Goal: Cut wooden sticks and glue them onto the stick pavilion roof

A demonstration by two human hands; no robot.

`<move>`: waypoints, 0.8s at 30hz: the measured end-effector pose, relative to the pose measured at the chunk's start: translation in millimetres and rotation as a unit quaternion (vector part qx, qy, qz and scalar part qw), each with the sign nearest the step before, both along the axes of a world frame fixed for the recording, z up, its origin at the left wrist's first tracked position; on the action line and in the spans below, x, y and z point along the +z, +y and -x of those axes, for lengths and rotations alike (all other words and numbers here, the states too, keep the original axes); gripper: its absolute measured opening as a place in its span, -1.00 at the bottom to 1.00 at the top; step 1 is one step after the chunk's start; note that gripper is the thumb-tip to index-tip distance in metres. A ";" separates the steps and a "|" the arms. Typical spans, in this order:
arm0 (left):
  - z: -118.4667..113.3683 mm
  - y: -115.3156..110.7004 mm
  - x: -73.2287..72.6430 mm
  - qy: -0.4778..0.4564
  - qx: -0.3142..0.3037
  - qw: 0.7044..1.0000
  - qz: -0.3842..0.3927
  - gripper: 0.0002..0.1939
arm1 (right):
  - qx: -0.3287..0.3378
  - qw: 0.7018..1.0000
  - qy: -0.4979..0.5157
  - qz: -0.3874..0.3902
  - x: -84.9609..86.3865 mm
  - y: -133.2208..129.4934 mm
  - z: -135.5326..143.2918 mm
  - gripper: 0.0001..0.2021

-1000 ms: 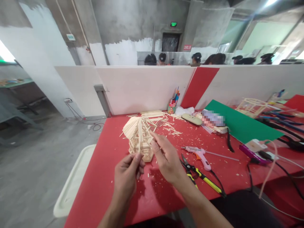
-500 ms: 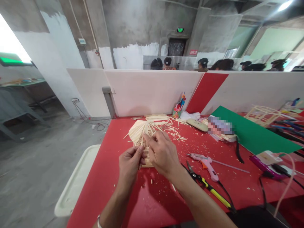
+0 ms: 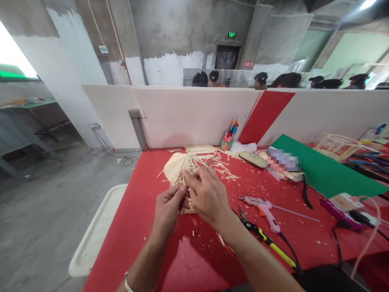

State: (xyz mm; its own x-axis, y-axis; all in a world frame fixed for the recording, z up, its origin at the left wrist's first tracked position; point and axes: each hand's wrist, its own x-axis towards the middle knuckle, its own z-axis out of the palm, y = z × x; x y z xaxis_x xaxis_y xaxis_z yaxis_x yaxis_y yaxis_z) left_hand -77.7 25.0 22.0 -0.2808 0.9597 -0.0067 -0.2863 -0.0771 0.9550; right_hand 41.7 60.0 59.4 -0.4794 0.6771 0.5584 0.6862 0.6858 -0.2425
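A small model made of thin wooden sticks [image 3: 174, 168], with a slanted, roof-like top, stands on the red table before me. My left hand [image 3: 170, 205] is at its near side, thumb and fingers pinched together. From the right, my right hand [image 3: 208, 192] reaches over the model, its fingers bent and closed near the left fingertips. Whatever the fingertips hold is too small and too covered to name. The model's lower front is mostly hidden behind both hands.
Loose sticks [image 3: 200, 149] lie behind the model beside a pen cup [image 3: 226, 143]. To the right are a pink glue gun [image 3: 263, 207], yellow-and-black cutters [image 3: 267, 239], a green board [image 3: 319, 166] and a power strip [image 3: 343, 215]. A white stool [image 3: 99, 227] stands left of the table.
My left hand has shifted very slightly up and right, closer to the right hand. The right hand stays nearly in place, and the view has tilted a little.
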 end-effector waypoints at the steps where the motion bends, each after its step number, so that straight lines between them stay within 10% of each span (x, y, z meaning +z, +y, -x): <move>1: 0.2 -0.1 0.9 0.000 -0.003 1.000 0.001 -0.72 | 0.000 1.000 0.001 0.000 -0.4 0.5 -0.2 -0.57; 24: -6.6 2.8 3.4 -0.010 0.013 1.000 -0.010 -0.70 | -0.006 1.000 0.000 -0.003 0.0 -0.8 0.2 -0.57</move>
